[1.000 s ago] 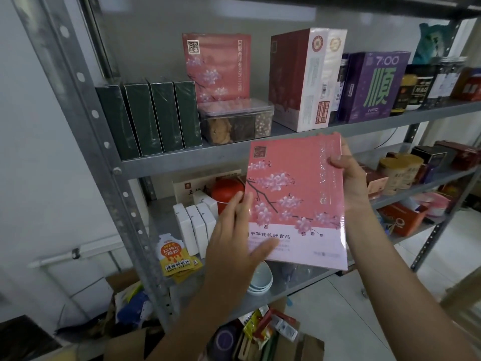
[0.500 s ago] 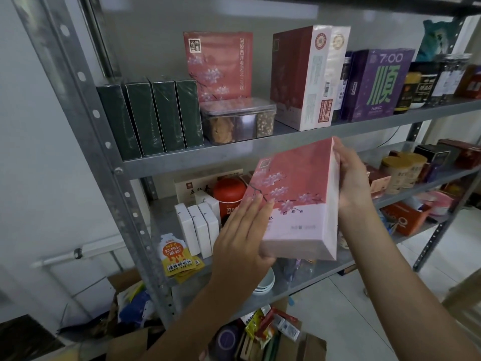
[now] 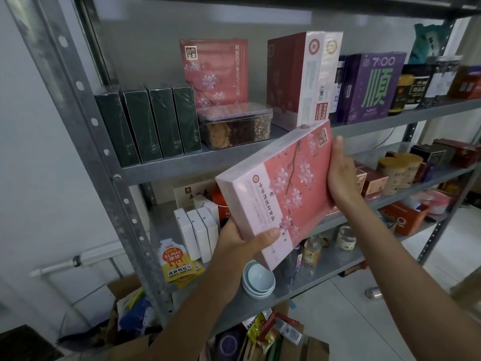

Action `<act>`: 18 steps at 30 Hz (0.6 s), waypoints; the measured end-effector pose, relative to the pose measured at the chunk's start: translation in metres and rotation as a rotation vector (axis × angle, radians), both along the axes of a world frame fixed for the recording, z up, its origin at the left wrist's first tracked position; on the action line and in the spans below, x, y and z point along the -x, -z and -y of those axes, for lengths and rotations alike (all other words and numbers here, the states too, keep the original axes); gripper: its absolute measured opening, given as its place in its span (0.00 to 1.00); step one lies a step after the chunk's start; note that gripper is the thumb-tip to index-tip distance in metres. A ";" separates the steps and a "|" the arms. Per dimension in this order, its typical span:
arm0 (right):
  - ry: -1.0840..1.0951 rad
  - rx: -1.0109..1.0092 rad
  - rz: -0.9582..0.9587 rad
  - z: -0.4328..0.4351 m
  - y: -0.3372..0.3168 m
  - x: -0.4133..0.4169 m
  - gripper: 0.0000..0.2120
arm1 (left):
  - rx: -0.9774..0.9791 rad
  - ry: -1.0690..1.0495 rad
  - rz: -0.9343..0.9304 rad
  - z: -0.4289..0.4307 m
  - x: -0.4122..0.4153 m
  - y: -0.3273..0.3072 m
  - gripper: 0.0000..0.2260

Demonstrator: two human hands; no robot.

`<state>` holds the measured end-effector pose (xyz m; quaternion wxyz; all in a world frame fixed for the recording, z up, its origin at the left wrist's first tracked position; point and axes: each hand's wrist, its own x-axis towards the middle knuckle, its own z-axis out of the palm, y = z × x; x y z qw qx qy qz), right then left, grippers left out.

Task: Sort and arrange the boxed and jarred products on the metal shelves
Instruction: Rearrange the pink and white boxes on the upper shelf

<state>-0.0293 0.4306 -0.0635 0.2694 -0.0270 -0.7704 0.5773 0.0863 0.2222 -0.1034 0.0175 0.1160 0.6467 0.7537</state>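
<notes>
Since half a second ago the flat pink box printed with blossom branches (image 3: 281, 194) has swung from standing on end to a steep diagonal. Its printed face is turned towards us and its top corner is now level with the front lip of the upper grey metal shelf (image 3: 169, 168), at mid-frame.

Our left hand (image 3: 242, 246), which lay flat on the face, now grips the lower corner, with the thumb on the front and the fingers hidden behind. Our right hand (image 3: 341, 173) lies along the far upper edge, its visible fingers fairly straight and pressing on the edge. We cannot tell whether the thumb hooks behind.

The box is in the air and rests on no shelf.

We judge the sorting partly done:
- **Upper left:** four dark green boxes (image 3: 148, 123) stand in a neat row.
- **Beside them:** a matching pink blossom box (image 3: 213, 71) stands behind a clear plastic snack tub (image 3: 234, 126).
- **Further right:** a tall maroon-and-white box (image 3: 296, 76), a purple carton (image 3: 369, 87) and some dark-lidded jars (image 3: 442, 79).

The held box probably belongs with its twin. Loose packets in the brown cardboard box (image 3: 273, 334) at the bottom of the frame suggest more is left to sort.
</notes>
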 end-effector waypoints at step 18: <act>-0.046 -0.606 -0.293 0.000 -0.040 -0.005 0.18 | -0.035 -0.046 0.160 0.022 0.012 0.014 0.21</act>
